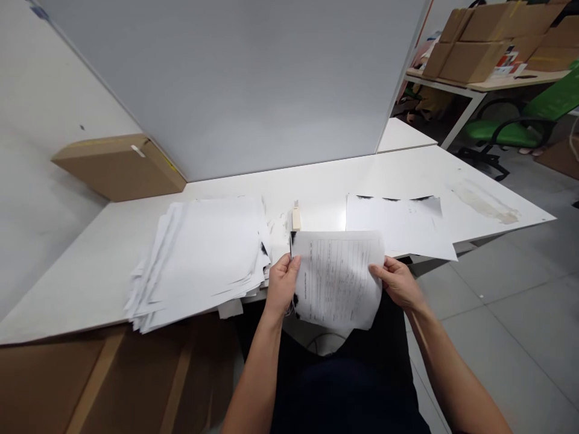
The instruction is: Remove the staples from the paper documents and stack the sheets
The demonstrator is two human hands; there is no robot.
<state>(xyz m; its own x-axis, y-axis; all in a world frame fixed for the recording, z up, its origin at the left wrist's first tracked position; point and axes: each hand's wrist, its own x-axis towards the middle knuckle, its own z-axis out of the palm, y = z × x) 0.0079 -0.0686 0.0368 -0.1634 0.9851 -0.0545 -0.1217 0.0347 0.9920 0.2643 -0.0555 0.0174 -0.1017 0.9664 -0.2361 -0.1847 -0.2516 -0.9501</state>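
A printed sheet of paper (339, 280) with lines of text and dark smudges along its left edge is held up over the front edge of the desk. My left hand (283, 283) pinches its left side, thumb on top. On the opposite side, my right hand (398, 282) grips the right edge between thumb and fingers. To the left lies a thick, uneven stack of white paper (208, 247), partly overhanging the desk edge. Right of the held sheet, a few white sheets (393, 223) with black marks along the top rest on the desk. Behind the sheet sits a small cream-coloured block (296, 219).
The white desk (407, 172) meets a tall grey-white panel (253, 84) at its back. A cardboard box (117, 169) leans at the left wall. More boxes (474, 51) sit on another table, near a green chair (506, 132). Cardboard (136, 380) stands below the desk.
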